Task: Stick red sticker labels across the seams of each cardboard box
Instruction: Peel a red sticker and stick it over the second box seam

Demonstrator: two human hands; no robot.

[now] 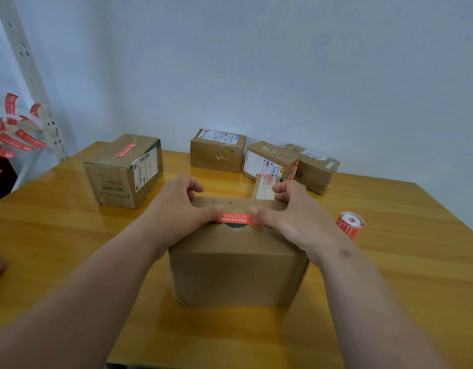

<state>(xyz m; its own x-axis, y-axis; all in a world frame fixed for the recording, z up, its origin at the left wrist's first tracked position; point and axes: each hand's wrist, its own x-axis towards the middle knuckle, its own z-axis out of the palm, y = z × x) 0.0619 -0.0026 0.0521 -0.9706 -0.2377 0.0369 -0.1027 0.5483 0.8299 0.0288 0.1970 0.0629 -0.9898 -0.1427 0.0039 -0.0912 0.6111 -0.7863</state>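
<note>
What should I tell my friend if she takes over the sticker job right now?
Left hand and right hand: thumbs press the ends of a red sticker onto the near box, fingers curled over its far edge.
Sticker roll lies right of that box on the table.
Done, judging by visible stickers: left box, a small box behind the near one.
Left: finish smoothing this sticker; back box shows none; the right-hand boxes need checking.
</note>
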